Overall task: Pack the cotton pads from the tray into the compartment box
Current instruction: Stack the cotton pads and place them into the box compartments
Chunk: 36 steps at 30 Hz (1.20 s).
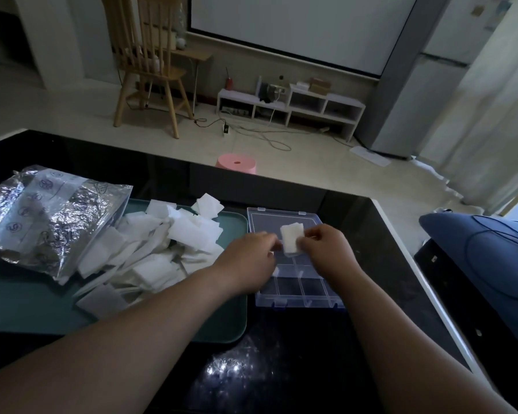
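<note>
the right hand (326, 249) pinches a pad (292, 239) above the box (308, 294). the left hand (251, 258) meets it from 9 o'clock; whether it grips, i cannot tell. more pads (162, 249) heap the tray (222, 321) at the box's 9 o'clock. step: placing. next, lower the pad squarely into a free compartment.

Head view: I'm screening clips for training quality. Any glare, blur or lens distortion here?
In the head view, glare spots sit on the dark table near the bottom, the foil bag glints, the left hand is smeared by motion, the table's edges bow from the wide lens, and the cotton pad looks fairly sharp.
</note>
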{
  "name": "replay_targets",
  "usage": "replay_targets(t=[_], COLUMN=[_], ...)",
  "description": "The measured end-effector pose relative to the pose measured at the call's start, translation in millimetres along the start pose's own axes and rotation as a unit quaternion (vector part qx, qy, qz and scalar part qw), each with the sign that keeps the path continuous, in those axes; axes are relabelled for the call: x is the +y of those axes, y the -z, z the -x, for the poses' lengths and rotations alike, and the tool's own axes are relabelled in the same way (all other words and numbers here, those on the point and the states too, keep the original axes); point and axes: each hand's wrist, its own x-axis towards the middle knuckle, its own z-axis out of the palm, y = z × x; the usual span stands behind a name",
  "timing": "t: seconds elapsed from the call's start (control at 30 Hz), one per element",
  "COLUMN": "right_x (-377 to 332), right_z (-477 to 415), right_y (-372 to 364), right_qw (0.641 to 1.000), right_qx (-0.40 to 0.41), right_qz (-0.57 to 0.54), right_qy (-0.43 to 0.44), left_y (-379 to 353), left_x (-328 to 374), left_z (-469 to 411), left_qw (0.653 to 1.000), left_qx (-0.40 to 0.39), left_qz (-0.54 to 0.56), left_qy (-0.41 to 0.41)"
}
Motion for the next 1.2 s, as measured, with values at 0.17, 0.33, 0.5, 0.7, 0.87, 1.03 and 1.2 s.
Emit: replay_targets(t=[0.17,0.33,0.5,0.7,0.87,1.03,1.2], right_x=[10.5,14.6,11.2,7.4,9.5,1.3,-27.6], right_z=[-6.3,-11.7,-9.2,-3.1,-4.0,0.9,11.0], right_y=[-16.2,-18.7,-26.0,-30.1,-33.6,-33.6,-48.2], right_qw=[0.997,0.995,0.988,0.983,0.984,0.987,0.984], right_qx=[-0.016,-0.035,-0.049,-0.013,-0.036,0.017,0.046], right_qz=[0.070,0.096,0.138,0.186,0.172,0.156,0.107], right_qy=[0.002,-0.019,-0.042,-0.002,0.005,0.044,0.133], left_y=[-9.5,-21.6,-25.5,-24.2,-20.2,-16.6,22.3], left_x=[-7.0,-17.4,-16.6,-13.1,-11.3,-9.7,-19.4], left_z=[-2.3,-6.3,-5.3,-5.1,-5.7,-2.0,21.0], left_qw=[0.994,0.986,0.976,0.974,0.967,0.975,0.985], left_qx=[-0.005,-0.002,-0.012,-0.037,-0.058,-0.006,0.050], left_qz=[-0.106,-0.160,-0.211,-0.218,-0.242,-0.212,-0.160], left_qy=[-0.013,-0.044,-0.047,-0.049,-0.059,-0.059,-0.047])
